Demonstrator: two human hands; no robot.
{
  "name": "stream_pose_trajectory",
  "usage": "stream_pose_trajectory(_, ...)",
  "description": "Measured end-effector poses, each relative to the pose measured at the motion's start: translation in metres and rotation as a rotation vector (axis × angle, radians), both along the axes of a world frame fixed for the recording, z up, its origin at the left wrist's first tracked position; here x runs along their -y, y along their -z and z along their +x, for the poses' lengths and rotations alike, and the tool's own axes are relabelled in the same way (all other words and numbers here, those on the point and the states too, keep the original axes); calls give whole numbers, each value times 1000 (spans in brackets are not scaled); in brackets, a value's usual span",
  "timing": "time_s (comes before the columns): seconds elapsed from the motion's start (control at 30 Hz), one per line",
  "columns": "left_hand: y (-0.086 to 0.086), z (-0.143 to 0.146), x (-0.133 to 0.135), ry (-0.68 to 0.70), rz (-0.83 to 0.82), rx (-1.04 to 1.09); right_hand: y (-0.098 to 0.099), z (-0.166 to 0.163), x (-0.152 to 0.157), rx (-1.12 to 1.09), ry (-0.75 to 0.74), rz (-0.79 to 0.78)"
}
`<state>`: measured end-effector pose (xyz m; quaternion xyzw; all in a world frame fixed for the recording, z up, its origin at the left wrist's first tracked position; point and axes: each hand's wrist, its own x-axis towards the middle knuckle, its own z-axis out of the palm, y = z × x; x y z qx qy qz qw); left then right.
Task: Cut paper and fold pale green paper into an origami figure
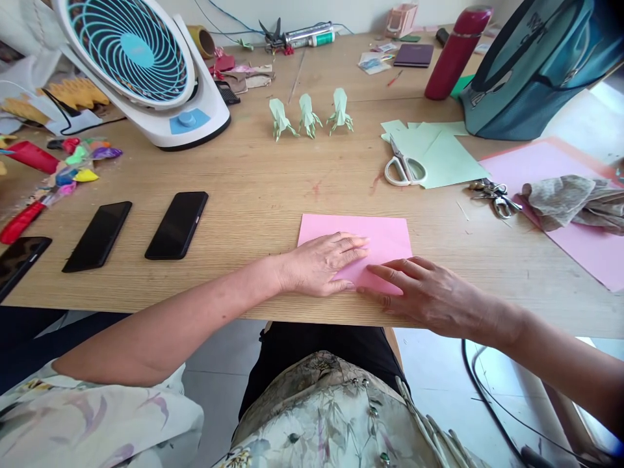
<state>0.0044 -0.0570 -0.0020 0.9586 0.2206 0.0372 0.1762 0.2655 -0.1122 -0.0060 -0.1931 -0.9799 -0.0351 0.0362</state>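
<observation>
A pink sheet of paper lies flat near the front edge of the wooden table. Resting on its left part is my left hand, palm down with the fingers stretched out to the right. My right hand touches the lower right part of the sheet, its fingers extended to the left and nearly meeting the left hand. Neither hand grips anything. Between the two sets of fingertips a bit of pink surface shows. The sheet's lower edge is partly hidden by the hands.
Three pale green folded paper figures stand farther back. White-handled scissors lie on green paper, with keys nearby. Phones and a fan occupy the left. A red flask and teal bag stand right.
</observation>
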Motion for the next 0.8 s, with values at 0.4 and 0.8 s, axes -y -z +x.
stream_pose_trajectory(0.4,6,1,5,-42,9,45,-5,58,14,-8,63,-62)
stream_pose_trajectory(0.8,10,11,19,-130,118,42,-18,-3,-5,-470,481,-211)
